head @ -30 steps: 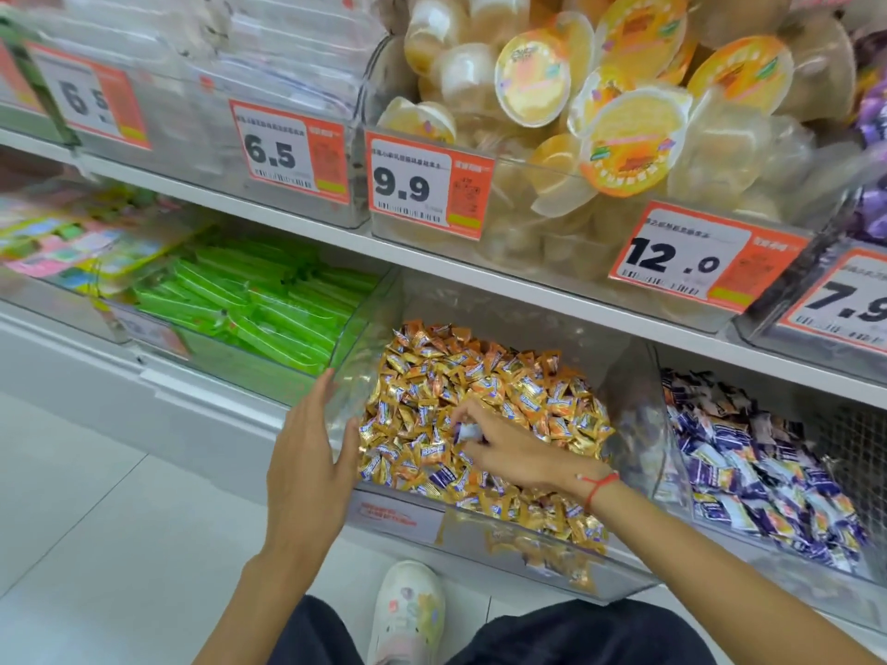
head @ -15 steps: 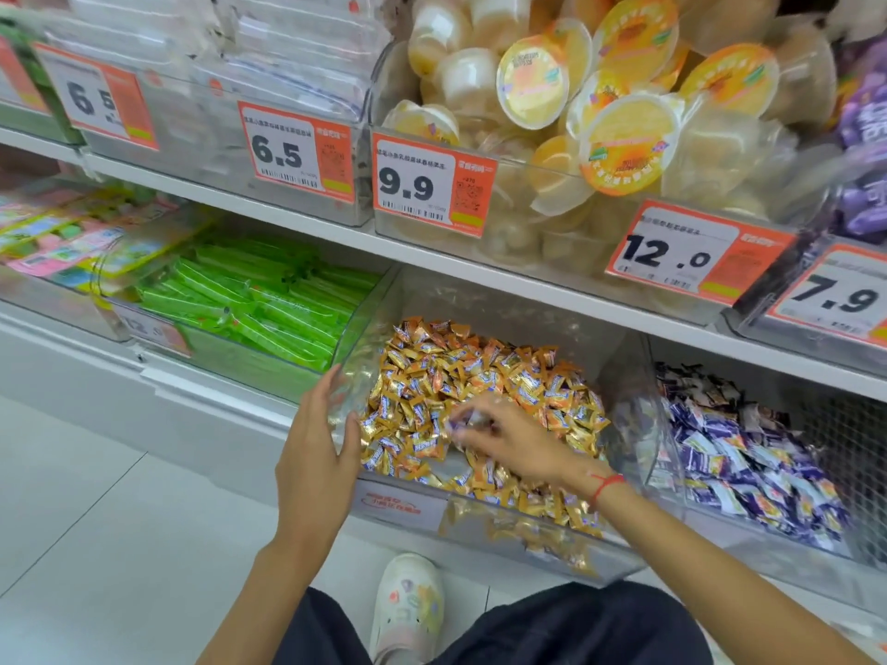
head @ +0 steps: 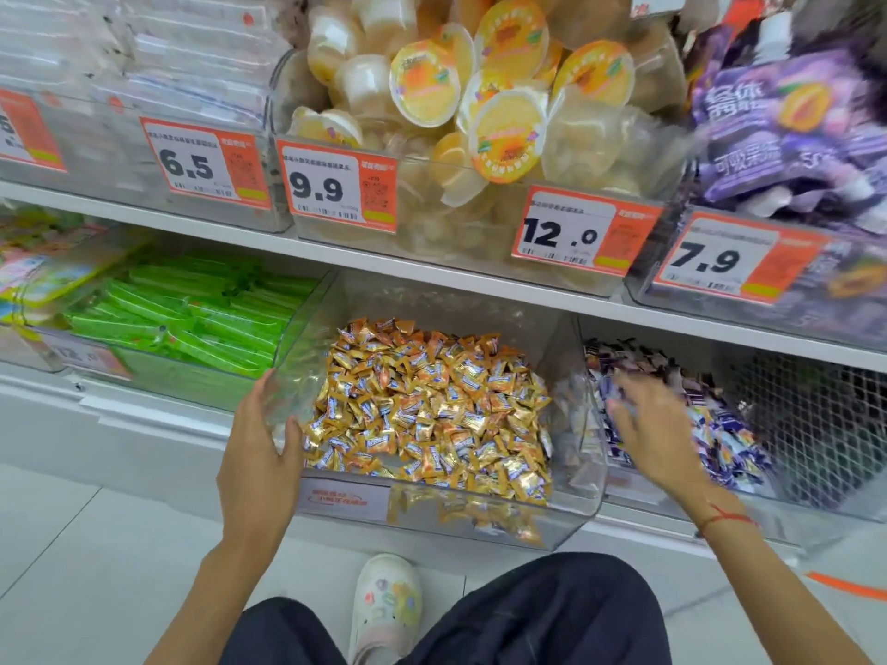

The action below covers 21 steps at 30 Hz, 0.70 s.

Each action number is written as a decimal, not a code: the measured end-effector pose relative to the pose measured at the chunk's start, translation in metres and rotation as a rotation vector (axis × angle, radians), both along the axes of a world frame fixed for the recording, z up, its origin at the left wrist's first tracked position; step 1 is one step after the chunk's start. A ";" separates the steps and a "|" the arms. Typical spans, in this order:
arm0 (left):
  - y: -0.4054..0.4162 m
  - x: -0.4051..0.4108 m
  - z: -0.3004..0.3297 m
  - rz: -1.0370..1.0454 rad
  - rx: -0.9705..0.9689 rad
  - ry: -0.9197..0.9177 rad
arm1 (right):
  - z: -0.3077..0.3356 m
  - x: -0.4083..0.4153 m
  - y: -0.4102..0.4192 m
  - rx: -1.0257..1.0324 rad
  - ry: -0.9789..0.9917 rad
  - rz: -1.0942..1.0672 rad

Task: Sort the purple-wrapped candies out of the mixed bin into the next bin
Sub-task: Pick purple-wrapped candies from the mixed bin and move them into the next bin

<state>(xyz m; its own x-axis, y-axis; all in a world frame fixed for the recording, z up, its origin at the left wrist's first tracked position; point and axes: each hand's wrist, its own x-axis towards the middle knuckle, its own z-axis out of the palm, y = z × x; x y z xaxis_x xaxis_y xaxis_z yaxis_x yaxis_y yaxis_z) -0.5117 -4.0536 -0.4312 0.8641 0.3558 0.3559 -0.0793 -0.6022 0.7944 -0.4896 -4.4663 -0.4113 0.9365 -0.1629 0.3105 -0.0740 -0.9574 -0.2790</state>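
The clear mixed bin on the bottom shelf holds a heap of gold and orange wrapped candies; a few show blue-purple labels. My left hand rests flat against the bin's left wall near its front corner, fingers straight. The neighbouring bin to the right holds purple and white wrapped candies. My right hand hovers over that pile, blurred, fingers spread and loose. I see no candy between its fingers.
Left of the mixed bin stands a bin of green packets. The shelf above carries jelly cups, purple pouches and orange price tags. My knees and a white shoe are on the tiled floor below.
My right hand lifted a purple candy out of the mixed bin, swung right over the purple bin and opened. My left hand stayed on the bin wall.
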 end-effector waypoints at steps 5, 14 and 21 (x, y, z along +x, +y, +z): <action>-0.021 0.006 0.024 -0.041 0.343 -0.231 | -0.012 0.007 -0.015 0.035 0.252 0.037; -0.143 0.061 0.019 -1.277 0.949 0.250 | 0.027 -0.041 0.057 0.206 -0.041 0.344; -0.110 0.095 -0.004 -1.130 1.160 0.113 | 0.011 -0.042 0.067 0.227 0.021 0.322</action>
